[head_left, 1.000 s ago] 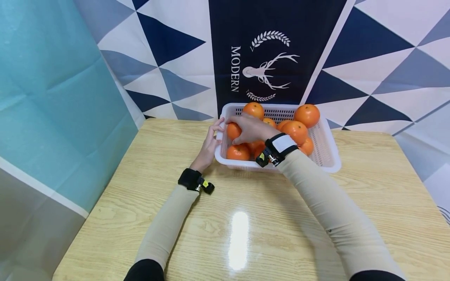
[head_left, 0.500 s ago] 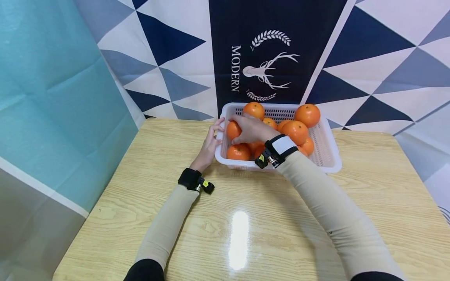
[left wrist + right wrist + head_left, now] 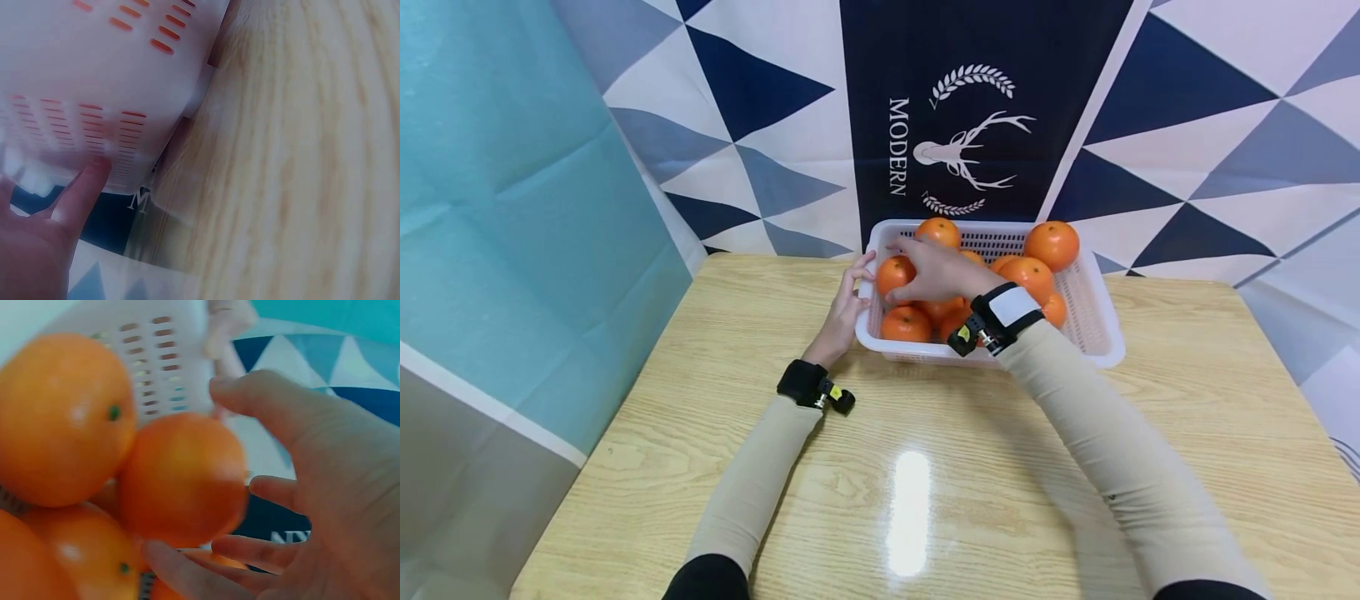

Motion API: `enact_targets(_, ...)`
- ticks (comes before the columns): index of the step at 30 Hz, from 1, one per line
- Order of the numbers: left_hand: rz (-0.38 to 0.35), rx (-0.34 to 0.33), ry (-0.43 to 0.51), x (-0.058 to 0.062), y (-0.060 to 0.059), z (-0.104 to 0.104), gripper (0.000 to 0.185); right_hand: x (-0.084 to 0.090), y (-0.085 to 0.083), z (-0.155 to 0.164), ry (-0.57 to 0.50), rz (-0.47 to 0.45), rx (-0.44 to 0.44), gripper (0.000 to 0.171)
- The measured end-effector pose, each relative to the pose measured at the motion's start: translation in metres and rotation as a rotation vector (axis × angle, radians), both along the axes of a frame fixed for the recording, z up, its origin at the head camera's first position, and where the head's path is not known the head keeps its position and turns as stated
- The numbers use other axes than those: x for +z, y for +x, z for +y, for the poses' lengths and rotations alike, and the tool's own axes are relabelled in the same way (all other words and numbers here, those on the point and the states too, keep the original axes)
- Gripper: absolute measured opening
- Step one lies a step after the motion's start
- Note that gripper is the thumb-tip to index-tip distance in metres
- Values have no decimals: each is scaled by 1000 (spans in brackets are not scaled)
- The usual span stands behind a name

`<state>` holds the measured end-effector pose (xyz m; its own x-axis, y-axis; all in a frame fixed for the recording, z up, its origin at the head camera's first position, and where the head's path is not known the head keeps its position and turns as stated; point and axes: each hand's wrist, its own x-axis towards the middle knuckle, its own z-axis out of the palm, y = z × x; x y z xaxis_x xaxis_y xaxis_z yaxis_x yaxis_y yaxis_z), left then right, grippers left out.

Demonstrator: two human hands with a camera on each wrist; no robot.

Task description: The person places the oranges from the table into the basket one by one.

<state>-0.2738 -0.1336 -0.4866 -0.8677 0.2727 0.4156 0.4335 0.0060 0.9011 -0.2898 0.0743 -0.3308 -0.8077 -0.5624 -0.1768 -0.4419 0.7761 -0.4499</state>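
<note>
A white plastic basket (image 3: 1108,337) full of oranges stands at the back of the table. My left hand (image 3: 844,304) grips its left rim; in the left wrist view a finger of that hand (image 3: 37,250) lies against the slotted outer wall. Over the left part of the basket, my right hand (image 3: 938,271) is spread beside an orange (image 3: 895,277). In the right wrist view the thumb and fingers of this hand (image 3: 337,462) stand apart around the orange (image 3: 184,481), and a gap shows between palm and fruit.
Another orange (image 3: 906,325) lies at the front left of the basket, one (image 3: 938,232) at the back left, and several are piled toward the right, with one (image 3: 1052,246) at the back corner. A patterned cloth (image 3: 760,75) hangs right behind the wooden table (image 3: 1000,467).
My right hand has loosened from around the orange and shifted slightly right, so more of the orange shows. The left hand keeps its place on the basket rim.
</note>
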Motion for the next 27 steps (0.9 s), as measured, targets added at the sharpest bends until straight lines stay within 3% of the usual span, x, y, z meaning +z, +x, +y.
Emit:
enact_targets(6, 24, 3, -7, -11, -10, -7, 31, 12, 7, 2, -22, 69, 5, 92)
enact_targets(12, 34, -15, 22, -18, -17, -8, 31, 14, 10, 10, -48, 84, 20, 92)
enact_targets(17, 27, -12, 17, -58, -52, -14, 30, 15, 11, 31, -62, 75, -12, 90)
enact_targets(19, 26, -11, 17, -62, -55, -14, 29, 16, 13, 42, -129, 29, -29, 83)
enact_targets(20, 24, -7, 16, -59, -51, -14, 28, 17, 14, 47, -140, 23, -38, 83)
enact_targets(25, 2, 12, 15, -2, -4, -3, 30, 22, 14, 73, -164, 25, -83, 85)
enact_targets(27, -15, 20, 17, 7, 4, 0, 32, 25, 15, 83, -139, 48, -104, 87)
